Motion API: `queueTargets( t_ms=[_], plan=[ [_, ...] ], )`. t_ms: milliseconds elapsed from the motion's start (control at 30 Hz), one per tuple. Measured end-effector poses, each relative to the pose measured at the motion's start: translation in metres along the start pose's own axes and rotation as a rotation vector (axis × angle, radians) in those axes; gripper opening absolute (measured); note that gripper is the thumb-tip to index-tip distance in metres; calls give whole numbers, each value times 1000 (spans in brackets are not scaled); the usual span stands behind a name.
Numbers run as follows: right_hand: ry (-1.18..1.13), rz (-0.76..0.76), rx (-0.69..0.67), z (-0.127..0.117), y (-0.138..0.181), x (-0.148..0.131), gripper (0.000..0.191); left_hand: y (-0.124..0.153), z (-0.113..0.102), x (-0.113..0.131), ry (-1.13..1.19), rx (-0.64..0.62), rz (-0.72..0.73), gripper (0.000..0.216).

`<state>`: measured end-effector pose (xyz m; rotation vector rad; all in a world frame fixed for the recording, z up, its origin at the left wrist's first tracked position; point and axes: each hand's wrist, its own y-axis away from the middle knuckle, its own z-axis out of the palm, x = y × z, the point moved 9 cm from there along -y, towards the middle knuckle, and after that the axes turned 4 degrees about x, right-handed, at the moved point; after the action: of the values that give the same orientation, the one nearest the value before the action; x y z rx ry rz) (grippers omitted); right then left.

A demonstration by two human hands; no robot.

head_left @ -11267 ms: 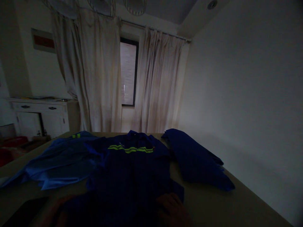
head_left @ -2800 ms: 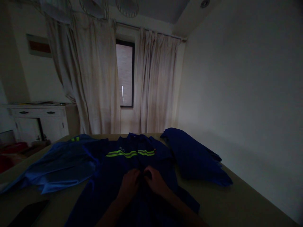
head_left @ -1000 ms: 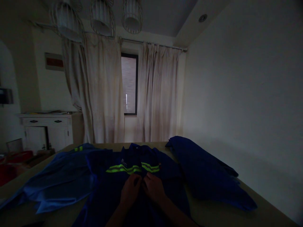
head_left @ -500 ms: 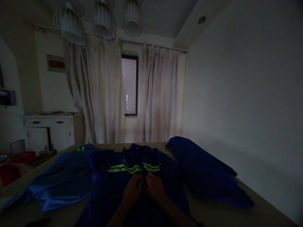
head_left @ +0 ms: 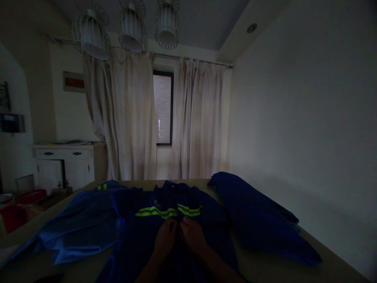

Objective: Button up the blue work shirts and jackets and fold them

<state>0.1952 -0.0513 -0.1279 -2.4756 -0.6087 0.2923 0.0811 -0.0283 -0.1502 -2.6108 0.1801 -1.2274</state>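
The dark blue jacket (head_left: 165, 236) lies flat on the table (head_left: 324, 267), collar pointing away toward the window, its long side running from the person to the far end. The left hand (head_left: 165, 238) and right hand (head_left: 192, 236) rest side by side on its front, just under the yellow stripes (head_left: 167, 212). The fingers are curled and seem to pinch the cloth, but it is too dark to be sure.

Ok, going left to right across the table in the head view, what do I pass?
Lighter blue garment → dark jacket with yellow-green stripes, with the left hand then the right hand on its front → folded dark blue garment, all lying on the table.
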Motion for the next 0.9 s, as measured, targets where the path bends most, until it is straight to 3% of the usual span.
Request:
queueTargets(
  t_ms=[367, 733, 900],
  plan=[
    [56, -89, -43, 19, -1, -1, 14, -3, -1, -2, 96, 3, 19, 30],
    [-258, 20, -26, -3, 1, 1, 22, -4, -1, 0, 219, 12, 91, 33],
    [-290, 50, -24, -4, 2, 2, 21, -3, 1, -4, 209, 32, 88, 32]
  ],
)
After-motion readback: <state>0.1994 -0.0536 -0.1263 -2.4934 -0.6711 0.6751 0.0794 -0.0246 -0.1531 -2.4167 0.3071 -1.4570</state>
